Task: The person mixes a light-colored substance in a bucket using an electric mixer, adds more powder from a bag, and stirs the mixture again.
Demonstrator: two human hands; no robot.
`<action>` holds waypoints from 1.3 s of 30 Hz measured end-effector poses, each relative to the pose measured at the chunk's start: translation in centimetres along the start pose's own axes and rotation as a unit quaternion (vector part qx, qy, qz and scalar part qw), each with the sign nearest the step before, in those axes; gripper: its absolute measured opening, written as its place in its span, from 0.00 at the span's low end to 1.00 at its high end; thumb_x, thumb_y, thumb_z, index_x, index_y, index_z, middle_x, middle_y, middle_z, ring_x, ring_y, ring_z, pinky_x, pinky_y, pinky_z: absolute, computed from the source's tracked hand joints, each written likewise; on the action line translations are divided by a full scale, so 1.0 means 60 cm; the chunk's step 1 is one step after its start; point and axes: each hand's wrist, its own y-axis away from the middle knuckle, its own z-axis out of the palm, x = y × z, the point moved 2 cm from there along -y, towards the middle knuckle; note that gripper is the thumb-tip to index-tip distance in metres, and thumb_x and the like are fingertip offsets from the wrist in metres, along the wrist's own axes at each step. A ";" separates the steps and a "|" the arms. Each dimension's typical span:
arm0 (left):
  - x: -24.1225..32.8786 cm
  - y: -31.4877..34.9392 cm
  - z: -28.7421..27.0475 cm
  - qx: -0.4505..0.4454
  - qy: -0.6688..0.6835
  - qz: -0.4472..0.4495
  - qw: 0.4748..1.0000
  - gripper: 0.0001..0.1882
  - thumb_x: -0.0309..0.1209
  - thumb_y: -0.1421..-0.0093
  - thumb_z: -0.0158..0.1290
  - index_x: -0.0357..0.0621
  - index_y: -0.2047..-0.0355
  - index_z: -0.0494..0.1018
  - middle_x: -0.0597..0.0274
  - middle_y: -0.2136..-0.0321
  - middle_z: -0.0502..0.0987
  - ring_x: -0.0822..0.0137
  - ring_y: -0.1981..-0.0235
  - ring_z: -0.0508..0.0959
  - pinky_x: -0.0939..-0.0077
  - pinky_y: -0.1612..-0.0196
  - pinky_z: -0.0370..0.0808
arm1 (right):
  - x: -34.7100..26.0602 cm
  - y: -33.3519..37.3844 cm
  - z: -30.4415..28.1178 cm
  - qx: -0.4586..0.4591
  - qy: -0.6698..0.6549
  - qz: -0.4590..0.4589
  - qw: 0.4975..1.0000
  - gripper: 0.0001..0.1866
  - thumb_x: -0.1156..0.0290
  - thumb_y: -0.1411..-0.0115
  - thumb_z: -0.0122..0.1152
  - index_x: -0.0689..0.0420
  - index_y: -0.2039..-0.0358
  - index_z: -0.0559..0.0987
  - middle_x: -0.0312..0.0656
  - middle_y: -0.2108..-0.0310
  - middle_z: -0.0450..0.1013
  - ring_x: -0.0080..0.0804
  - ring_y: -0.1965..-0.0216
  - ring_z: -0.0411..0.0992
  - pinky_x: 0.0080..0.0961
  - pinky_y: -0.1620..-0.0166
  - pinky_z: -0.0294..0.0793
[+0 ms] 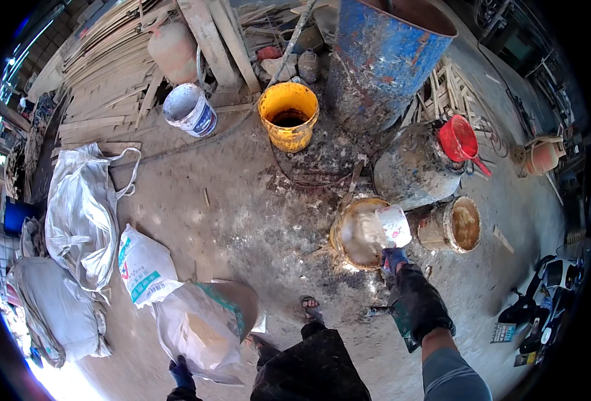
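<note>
My right hand [394, 259], in a dark blue glove, is closed on a white plastic scoop [395, 226] with red print. The scoop is tipped over a round bucket [336, 242] with a crusted, yellowish rim. Pale material fills the scoop's mouth and lies in the bucket, where it looks whitish and wet. At the lower left, my gloved left hand [182, 372] grips the edge of an open white sack [175, 327]. Pale yellowish powder [205, 332] shows inside this sack. The left fingers are partly hidden by shadow and the sack's edge.
Another bucket [466, 227] of brownish stuff stands to the right, near a crusted drum [412, 167] with a red dipper [458, 138] on it. Farther off are a yellow bucket [288, 137], a white bucket [187, 113] and a tall blue barrel [382, 67]. White bags [81, 214] lie left.
</note>
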 end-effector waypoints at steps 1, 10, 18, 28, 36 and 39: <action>0.005 0.004 0.003 -0.003 0.018 -0.005 1.000 0.14 0.32 0.38 0.52 0.36 0.55 0.72 0.63 0.70 0.77 0.69 0.75 0.74 0.74 0.72 0.72 | 0.011 -0.005 0.000 0.021 0.026 0.000 0.999 0.13 0.72 0.44 0.55 0.57 0.85 0.73 0.38 0.92 0.64 0.35 0.92 0.64 0.31 0.86 0.64; 0.029 0.009 0.020 -0.033 0.071 -0.025 0.997 0.17 0.33 0.38 0.52 0.37 0.51 0.71 0.61 0.65 0.77 0.66 0.69 0.75 0.71 0.67 0.74 | 0.047 -0.016 -0.013 0.194 0.317 -0.123 0.920 0.11 0.70 0.48 0.58 0.64 0.69 0.73 0.54 0.74 0.75 0.50 0.71 0.75 0.43 0.68 0.73; 0.057 0.017 0.047 -0.070 0.114 -0.006 0.991 0.19 0.35 0.38 0.53 0.37 0.50 0.70 0.60 0.61 0.77 0.65 0.66 0.77 0.70 0.62 0.74 | 0.001 0.027 -0.018 0.235 0.407 -0.174 0.865 0.17 0.63 0.47 0.56 0.65 0.64 0.72 0.61 0.70 0.75 0.58 0.65 0.74 0.46 0.62 0.73; 0.049 0.001 0.038 -0.098 0.141 -0.008 0.985 0.19 0.36 0.39 0.54 0.36 0.51 0.70 0.61 0.63 0.77 0.66 0.66 0.76 0.71 0.62 0.74 | -0.001 0.061 -0.036 0.254 0.405 -0.226 0.849 0.12 0.69 0.52 0.62 0.63 0.71 0.75 0.46 0.83 0.72 0.33 0.78 0.72 0.39 0.73 0.69; 0.074 0.005 0.052 -0.131 0.156 -0.012 0.979 0.16 0.35 0.38 0.53 0.37 0.54 0.72 0.67 0.69 0.76 0.75 0.73 0.73 0.79 0.72 0.69 | -0.032 0.018 -0.128 0.238 0.322 -0.197 0.895 0.11 0.66 0.45 0.57 0.63 0.71 0.74 0.47 0.82 0.70 0.41 0.78 0.71 0.40 0.75 0.68; 0.088 0.028 -0.022 -0.039 0.038 -0.012 0.998 0.11 0.33 0.38 0.52 0.39 0.61 0.73 0.73 0.75 0.71 0.78 0.78 0.65 0.79 0.77 0.62 | -0.012 0.115 0.051 -0.111 -0.142 -0.070 0.981 0.08 0.67 0.40 0.54 0.57 0.74 0.73 0.37 0.85 0.65 0.29 0.84 0.66 0.31 0.81 0.64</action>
